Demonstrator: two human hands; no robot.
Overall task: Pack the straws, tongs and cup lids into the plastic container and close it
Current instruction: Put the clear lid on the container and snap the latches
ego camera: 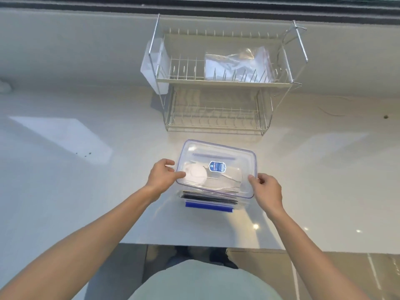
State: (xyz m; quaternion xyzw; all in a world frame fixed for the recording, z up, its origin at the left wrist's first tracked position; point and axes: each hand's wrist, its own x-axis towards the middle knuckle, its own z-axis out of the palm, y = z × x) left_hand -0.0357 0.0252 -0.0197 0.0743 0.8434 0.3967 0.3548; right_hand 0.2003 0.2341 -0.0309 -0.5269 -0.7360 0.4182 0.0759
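A clear plastic lid [236,154] with a blue seal rim and a blue label lies over the clear plastic container [241,205] on the white counter. My left hand [162,175] grips the lid's left edge. My right hand [267,190] grips its near right corner. Through the clear lid I see white round cup lids [197,173] and metal tongs [229,179]. Dark straws [207,197] lie along the container's near side. A blue clip flap [208,207] hangs at the container's front.
A two-tier wire dish rack [216,83] stands behind the container, with a clear zip bag [236,61] on its top tier. The counter's front edge runs just below the container. A cardboard box [303,273] sits on the floor at lower right.
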